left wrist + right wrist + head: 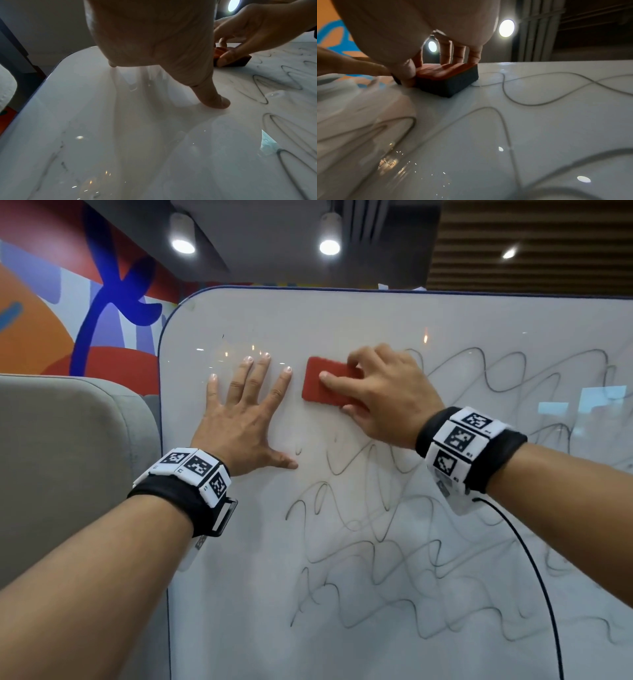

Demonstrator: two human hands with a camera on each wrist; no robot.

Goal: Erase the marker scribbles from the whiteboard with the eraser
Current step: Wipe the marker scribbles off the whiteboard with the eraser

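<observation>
The right hand [380, 392] grips the eraser [322, 383], thumb on one long edge and fingers curled over the other, with the dark felt face flat on the whiteboard [342, 313]. The left hand [243, 419] lies flat with fingers spread, bracing the board just left of the eraser. The eraser's long axis runs roughly left to right, slightly tilted. The marker scribbles [394, 559] lie to the right of and below the eraser; the area around the left hand is almost clean. The next stroke likely runs rightward or downward, away from the bracing hand.
</observation>
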